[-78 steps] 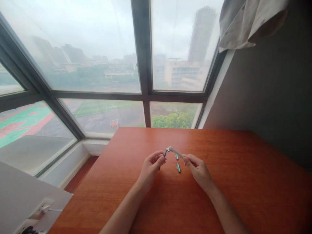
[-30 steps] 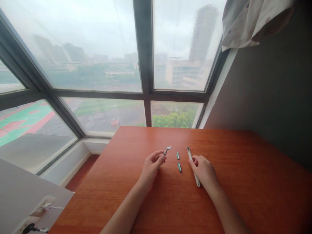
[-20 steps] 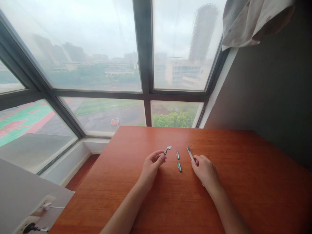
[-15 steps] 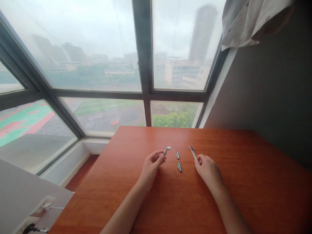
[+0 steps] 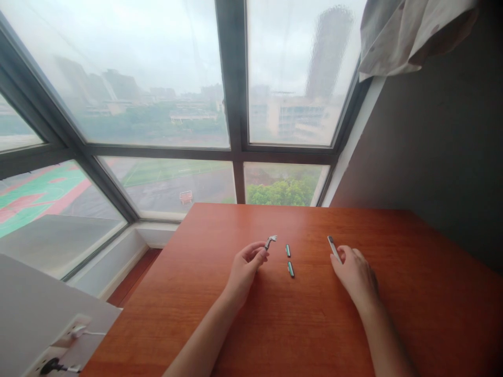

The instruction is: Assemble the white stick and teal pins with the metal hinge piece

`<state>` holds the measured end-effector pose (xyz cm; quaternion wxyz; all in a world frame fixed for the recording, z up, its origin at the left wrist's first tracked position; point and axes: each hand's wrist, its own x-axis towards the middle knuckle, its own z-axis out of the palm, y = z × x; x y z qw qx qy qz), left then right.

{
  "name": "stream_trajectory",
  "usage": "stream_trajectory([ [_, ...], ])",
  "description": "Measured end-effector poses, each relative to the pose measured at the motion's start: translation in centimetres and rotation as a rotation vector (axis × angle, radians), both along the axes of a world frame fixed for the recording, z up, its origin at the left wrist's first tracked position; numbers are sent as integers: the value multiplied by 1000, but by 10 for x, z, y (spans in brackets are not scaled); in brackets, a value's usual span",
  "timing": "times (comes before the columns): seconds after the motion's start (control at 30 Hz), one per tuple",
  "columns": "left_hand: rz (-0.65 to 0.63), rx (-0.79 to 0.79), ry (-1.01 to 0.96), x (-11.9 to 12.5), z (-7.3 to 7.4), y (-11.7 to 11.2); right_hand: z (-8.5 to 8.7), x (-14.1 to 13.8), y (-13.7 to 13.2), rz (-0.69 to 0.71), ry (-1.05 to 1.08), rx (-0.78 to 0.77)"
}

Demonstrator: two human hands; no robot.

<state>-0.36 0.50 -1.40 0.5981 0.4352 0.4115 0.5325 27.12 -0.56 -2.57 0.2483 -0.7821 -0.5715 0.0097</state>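
My left hand (image 5: pixel 245 267) is closed around a razor handle (image 5: pixel 269 242), whose bare silvery neck points up and to the right with no blade head on it. Just right of that hand, two green-and-black razor cartridges (image 5: pixel 288 251) lie on the table, one nearer to me than the other. Farther right, my right hand (image 5: pixel 356 272) has the lower end of a slim, light-handled brush like a toothbrush (image 5: pixel 334 247) between thumb and index finger. Its dark head points away from me, low over the tabletop or on it. The hand partly hides the brush's lower end.
Both hands work over a reddish-brown wooden table (image 5: pixel 188 293). Large framed windows (image 5: pixel 157 152) rise beyond its far edge, and a dark wall (image 5: pixel 424 146) borders it on the right. Wall sockets with plugs (image 5: pixel 65 343) are at lower left. A pale cloth (image 5: pixel 404 42) hangs at upper right.
My right hand has moved to the right with the brush, away from the cartridges. My left hand stays in place with the razor handle. The cartridges have not moved.
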Motion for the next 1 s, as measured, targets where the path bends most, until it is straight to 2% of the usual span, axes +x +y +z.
stream_trajectory([
  [0.07,5,5,15,0,1,0,3,-14,0,167,112,91],
  [0.1,6,9,25,0,2,-1,5,-23,-1,306,192,85],
  [0.17,6,14,47,1,4,-1,8,-40,-4,590,285,-42],
  [0.23,3,14,64,2,6,-3,12,-53,-9,715,301,-111],
  [0.33,-4,22,81,4,9,-5,14,-63,-14,726,255,-137],
  [0.5,-33,60,93,6,10,-6,13,-61,-13,743,204,-174],
  [0.67,-43,83,99,6,10,-6,15,-58,-14,777,206,-193],
  [0.83,-56,77,90,5,10,-6,16,-61,-14,745,236,-183],
  [0.93,-73,86,88,5,10,-7,15,-64,-11,711,314,-159],
  [1.0,-88,102,87,5,12,-7,17,-68,-9,708,498,-130],
])
